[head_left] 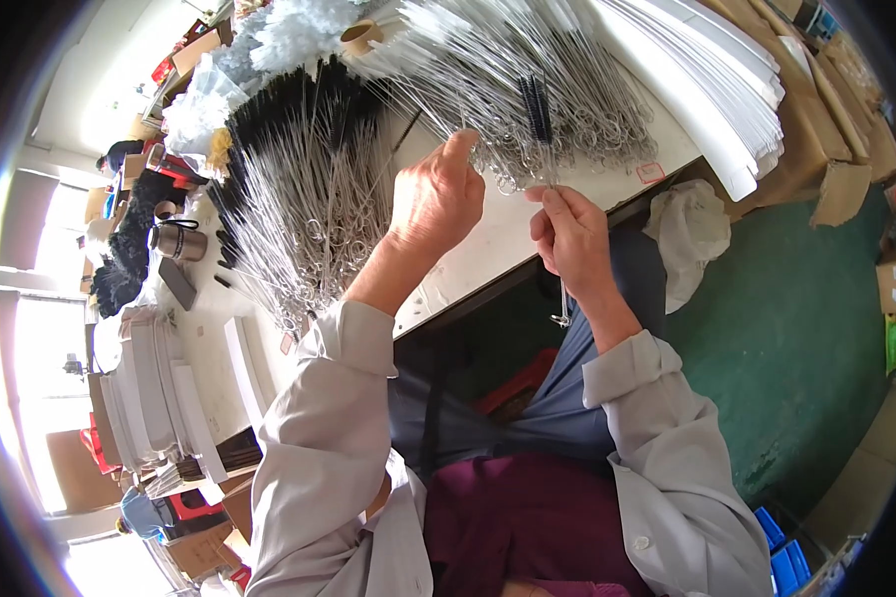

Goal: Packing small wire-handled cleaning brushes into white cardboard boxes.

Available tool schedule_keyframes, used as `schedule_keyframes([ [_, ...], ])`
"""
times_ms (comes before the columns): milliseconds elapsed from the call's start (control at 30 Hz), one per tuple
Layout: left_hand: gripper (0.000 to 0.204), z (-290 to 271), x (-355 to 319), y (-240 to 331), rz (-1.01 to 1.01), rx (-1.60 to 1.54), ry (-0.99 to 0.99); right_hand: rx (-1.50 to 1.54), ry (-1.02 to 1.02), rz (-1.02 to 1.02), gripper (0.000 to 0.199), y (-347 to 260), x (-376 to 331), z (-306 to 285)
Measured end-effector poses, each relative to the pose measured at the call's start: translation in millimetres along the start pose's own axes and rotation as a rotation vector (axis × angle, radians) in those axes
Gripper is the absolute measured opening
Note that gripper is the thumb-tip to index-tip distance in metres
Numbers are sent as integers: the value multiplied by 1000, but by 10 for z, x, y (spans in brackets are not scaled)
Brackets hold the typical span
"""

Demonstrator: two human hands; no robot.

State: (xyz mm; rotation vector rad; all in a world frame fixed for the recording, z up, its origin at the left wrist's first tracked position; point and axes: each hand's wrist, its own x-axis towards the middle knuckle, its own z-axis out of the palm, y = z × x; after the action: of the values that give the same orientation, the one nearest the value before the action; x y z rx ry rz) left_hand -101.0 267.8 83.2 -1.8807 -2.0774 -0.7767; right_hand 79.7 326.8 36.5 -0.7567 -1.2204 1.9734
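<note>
White worktable [488, 254] before you carries heaps of wire brushes [309, 189], and above its near edge your right hand [570, 239] pinches shut on a thin black-bristled brush [541, 104], seemingly light and springy, best held mid-stem, while your left hand [436, 199] fingers the pile, its grip unclear.

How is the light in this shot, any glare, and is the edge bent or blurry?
Head view: daylight blows out the windows at the left rim; the white table is bright but readable. Both hands, left hand and right hand, are sharp, as are the black-tipped wire brushes. Fisheye bending curves the table edge, and the corners go dark.
</note>
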Motion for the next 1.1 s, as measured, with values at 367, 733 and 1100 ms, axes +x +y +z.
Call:
schedule_keyframes([
  [367, 5, -177, -87, 43, -191, -97, -67, 49, 11, 64, 30, -69, 28, -9],
  [733, 10, -524, -101, 291, -84, -209, 23, 69, -216, -89, 29, -495, 906, 449],
  [1100, 5, -1277, -227, 327, -212, -569, 135, 147, -75, 25, 28, -307, 1225, 421],
])
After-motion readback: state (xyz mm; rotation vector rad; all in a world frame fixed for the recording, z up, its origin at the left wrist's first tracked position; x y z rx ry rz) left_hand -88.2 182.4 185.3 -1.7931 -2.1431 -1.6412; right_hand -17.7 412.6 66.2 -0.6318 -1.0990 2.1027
